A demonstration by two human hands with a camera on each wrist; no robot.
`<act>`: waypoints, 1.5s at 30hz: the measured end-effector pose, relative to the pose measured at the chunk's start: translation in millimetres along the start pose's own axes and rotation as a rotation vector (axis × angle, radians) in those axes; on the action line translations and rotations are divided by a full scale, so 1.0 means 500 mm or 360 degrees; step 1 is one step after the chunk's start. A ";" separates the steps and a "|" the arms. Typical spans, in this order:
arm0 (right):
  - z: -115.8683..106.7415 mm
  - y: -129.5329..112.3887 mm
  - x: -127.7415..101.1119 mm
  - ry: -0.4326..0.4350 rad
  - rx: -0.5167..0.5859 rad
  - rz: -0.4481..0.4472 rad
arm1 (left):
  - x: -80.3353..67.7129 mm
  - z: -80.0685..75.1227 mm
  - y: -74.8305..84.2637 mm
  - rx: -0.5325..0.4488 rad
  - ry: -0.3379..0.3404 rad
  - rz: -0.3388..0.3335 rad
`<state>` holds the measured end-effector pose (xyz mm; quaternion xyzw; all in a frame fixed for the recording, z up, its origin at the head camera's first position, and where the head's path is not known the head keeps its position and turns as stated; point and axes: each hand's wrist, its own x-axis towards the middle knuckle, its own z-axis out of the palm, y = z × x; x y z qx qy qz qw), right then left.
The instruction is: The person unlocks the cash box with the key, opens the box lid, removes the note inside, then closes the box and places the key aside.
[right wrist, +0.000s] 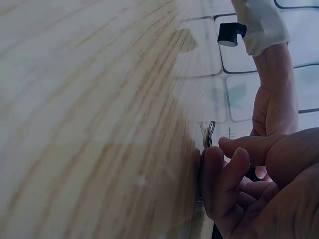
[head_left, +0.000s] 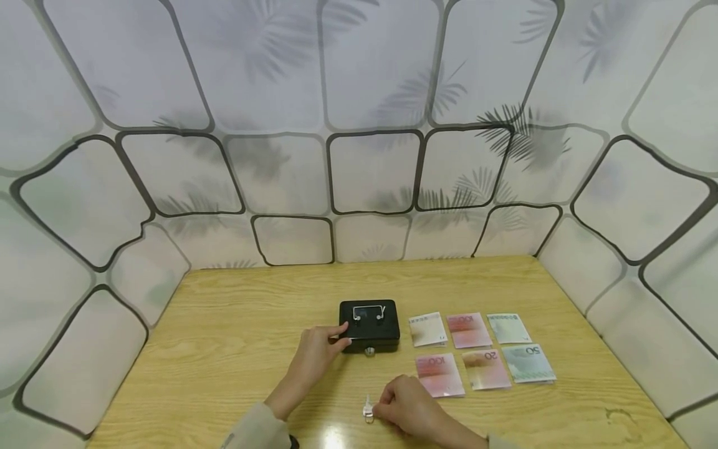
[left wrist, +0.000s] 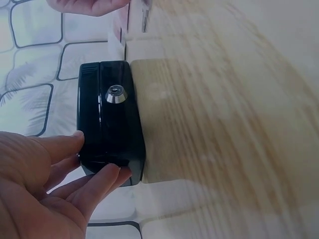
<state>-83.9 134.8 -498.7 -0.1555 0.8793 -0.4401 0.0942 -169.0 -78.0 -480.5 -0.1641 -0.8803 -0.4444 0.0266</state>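
On the wooden table [head_left: 235, 324] in front of you, the small black cash box [head_left: 369, 325] sits near the middle, lid down, its wire carry handle [head_left: 368, 310] folded flat on top and its round lock [left wrist: 115, 94] facing you on the front wall. Your left hand [head_left: 317, 349] rests against the box's left end with fairly straight fingers [left wrist: 97, 181] touching the corner rather than curling round it, so it reads as a steadying touch: it braces the box so that it would not slide. Your right hand [head_left: 405, 404] is lower down, close to the table's near edge, and its thumb and fingertips [right wrist: 219, 174] pinch a small silvery key [head_left: 368, 410] that lies on or just above the wood; the wrist view shows a thin metal piece [right wrist: 208, 134] poking up just past the fingers. The key is apart from the lock, with bare table between them. To the right of the box, six play banknotes [head_left: 483, 352] lie flat in two neat rows of three, just beside one another without overlapping, each face readable, which keeps them easy to count and pick singly. The nearest note [head_left: 440, 375] lies just beside your right hand.
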 end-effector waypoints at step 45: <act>-0.342 0.099 -0.010 0.0524 -0.0983 -0.0378 | -0.094 -0.230 -0.031 0.0861 0.0219 0.0164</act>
